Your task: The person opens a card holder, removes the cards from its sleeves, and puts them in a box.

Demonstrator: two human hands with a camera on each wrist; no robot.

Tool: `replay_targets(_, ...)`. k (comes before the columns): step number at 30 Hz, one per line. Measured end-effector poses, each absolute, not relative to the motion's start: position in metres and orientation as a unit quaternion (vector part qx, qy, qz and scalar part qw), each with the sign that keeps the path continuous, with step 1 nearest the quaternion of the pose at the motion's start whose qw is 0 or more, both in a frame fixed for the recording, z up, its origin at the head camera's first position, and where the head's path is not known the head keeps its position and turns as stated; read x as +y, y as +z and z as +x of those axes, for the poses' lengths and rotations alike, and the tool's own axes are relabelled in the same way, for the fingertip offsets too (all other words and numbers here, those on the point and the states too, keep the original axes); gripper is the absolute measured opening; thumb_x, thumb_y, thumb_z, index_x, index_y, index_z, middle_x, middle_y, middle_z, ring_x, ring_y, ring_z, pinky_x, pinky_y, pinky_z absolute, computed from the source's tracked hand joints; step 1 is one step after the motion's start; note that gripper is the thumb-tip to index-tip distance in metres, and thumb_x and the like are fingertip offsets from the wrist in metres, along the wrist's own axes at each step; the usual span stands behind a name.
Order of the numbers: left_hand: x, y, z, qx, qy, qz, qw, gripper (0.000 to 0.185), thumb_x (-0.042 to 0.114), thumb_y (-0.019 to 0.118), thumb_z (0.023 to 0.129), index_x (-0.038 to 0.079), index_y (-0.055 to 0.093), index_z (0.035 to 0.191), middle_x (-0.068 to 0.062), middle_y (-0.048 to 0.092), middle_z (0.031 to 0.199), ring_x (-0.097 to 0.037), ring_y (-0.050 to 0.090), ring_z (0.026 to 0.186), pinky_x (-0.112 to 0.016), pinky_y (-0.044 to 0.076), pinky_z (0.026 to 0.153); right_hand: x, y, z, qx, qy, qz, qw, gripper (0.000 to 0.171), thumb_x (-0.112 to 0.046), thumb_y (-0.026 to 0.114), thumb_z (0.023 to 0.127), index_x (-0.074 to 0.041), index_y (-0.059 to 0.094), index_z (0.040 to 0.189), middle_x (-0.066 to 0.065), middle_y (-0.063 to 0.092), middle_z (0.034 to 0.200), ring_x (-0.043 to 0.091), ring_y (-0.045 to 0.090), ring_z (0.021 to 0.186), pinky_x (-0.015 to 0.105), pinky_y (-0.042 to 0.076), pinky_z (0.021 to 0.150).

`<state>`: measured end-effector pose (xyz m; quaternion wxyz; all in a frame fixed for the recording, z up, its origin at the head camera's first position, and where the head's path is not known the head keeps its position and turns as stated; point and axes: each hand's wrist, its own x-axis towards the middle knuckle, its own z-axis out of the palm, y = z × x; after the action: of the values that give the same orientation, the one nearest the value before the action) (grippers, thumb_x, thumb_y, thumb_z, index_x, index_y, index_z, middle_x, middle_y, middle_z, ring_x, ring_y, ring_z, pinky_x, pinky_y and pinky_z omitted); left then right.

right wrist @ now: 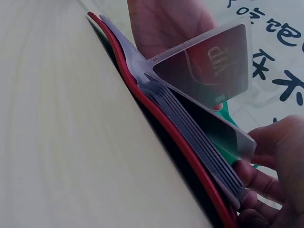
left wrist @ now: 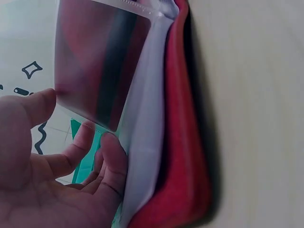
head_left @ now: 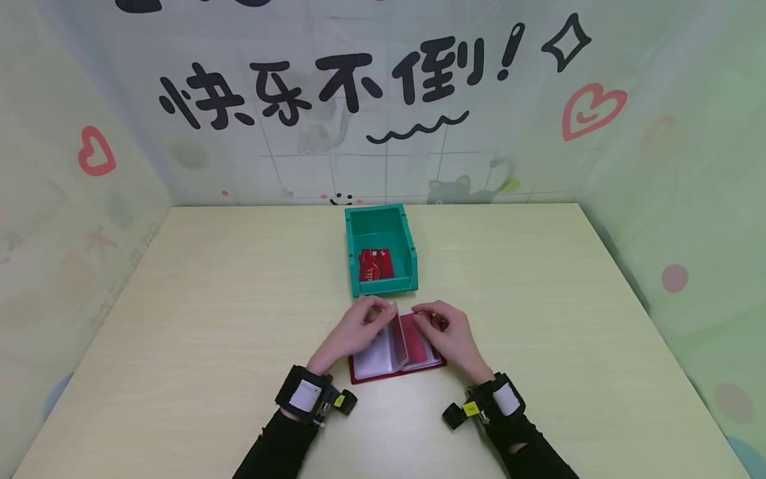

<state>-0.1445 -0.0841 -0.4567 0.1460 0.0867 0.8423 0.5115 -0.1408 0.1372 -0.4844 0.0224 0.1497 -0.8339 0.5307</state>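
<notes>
A red card holder (head_left: 383, 371) with clear plastic sleeves lies open on the table (head_left: 209, 319), just in front of a green bin (head_left: 353, 253). My left hand (head_left: 377, 311) pinches one clear sleeve (left wrist: 104, 61) and stands it upright; a dark red card shows through it. In the right wrist view that sleeve's card (right wrist: 209, 66) reads VIP. My right hand (head_left: 422, 314) curls over the right page, fingers (right wrist: 259, 173) gripping the outer edge of the stacked sleeves (right wrist: 199, 142). Another red card (head_left: 376, 264) lies flat inside the bin.
The bin stands at the table's middle, its low front wall facing me. Printed wall panels (head_left: 383, 100) close in the table at the back and both sides. Black wrist straps with cameras sit on both forearms.
</notes>
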Motion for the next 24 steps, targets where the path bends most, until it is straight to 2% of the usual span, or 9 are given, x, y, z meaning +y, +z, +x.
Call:
replay_targets(2, -0.086, -0.456, -0.144, 0.836, 0.522, 0.075, 0.152, 0.033, 0.036, 0.058, 0.102, 0.01, 0.063, 0.122, -0.01, 0.061, 0.105, -0.015, 0.059, 0.08, -0.025, 0.052, 0.068, 0.136, -0.484, -0.141, -0.833, 0.53, 0.155, 0.028, 0.02, -0.014, 0.073, 0.092, -0.007, 0.074, 0.111, 0.006, 0.06, 0.08, 0.007, 0.045, 0.066, 0.017, 0.034, 0.058)
replay_targets(6, -0.092, -0.453, -0.142, 0.822, 0.544, 0.063, 0.16, 0.035, 0.037, 0.056, 0.103, 0.009, 0.063, 0.123, -0.011, 0.065, 0.096, -0.016, 0.061, 0.076, -0.026, 0.053, 0.069, 0.135, -0.485, -0.14, -0.83, 0.536, 0.15, 0.025, 0.019, -0.013, 0.074, 0.091, -0.006, 0.075, 0.109, 0.005, 0.059, 0.079, 0.007, 0.045, 0.066, 0.017, 0.033, 0.058)
replay_targets(12, -0.109, -0.453, -0.14, 0.818, 0.542, 0.082, 0.174, 0.038, 0.032, 0.067, 0.097, 0.008, 0.064, 0.126, -0.012, 0.071, 0.113, -0.015, 0.067, 0.09, -0.028, 0.058, 0.078, 0.135, -0.485, -0.14, -0.846, 0.516, 0.134, 0.017, 0.019, -0.014, 0.075, 0.091, -0.009, 0.075, 0.109, 0.004, 0.059, 0.081, 0.007, 0.046, 0.068, 0.017, 0.035, 0.06)
replay_targets(16, -0.122, -0.454, -0.142, 0.805, 0.545, 0.11, 0.206, 0.043, 0.024, 0.07, 0.095, 0.0, 0.061, 0.13, -0.02, 0.072, 0.115, -0.019, 0.071, 0.091, -0.031, 0.06, 0.079, 0.134, -0.485, -0.14, -0.859, 0.496, 0.126, 0.013, 0.018, -0.013, 0.075, 0.091, -0.01, 0.076, 0.108, 0.002, 0.058, 0.084, 0.008, 0.046, 0.069, 0.018, 0.036, 0.06)
replay_targets(19, -0.13, -0.453, -0.144, 0.798, 0.546, 0.101, 0.233, 0.045, 0.02, 0.072, 0.093, -0.004, 0.06, 0.13, -0.022, 0.074, 0.109, -0.019, 0.073, 0.086, -0.03, 0.06, 0.077, 0.133, -0.483, -0.14, -0.871, 0.474, 0.129, 0.015, 0.016, -0.012, 0.074, 0.091, -0.009, 0.076, 0.106, 0.003, 0.058, 0.087, 0.01, 0.047, 0.071, 0.019, 0.037, 0.061)
replay_targets(24, -0.135, -0.452, -0.144, 0.798, 0.546, 0.037, 0.253, 0.048, 0.015, 0.079, 0.087, -0.004, 0.059, 0.127, -0.014, 0.077, 0.091, -0.015, 0.071, 0.076, -0.027, 0.059, 0.072, 0.123, -0.469, -0.137, -0.906, 0.389, 0.165, 0.032, 0.01, -0.008, 0.074, 0.088, -0.008, 0.078, 0.098, 0.005, 0.056, 0.094, 0.016, 0.049, 0.086, 0.026, 0.044, 0.071)
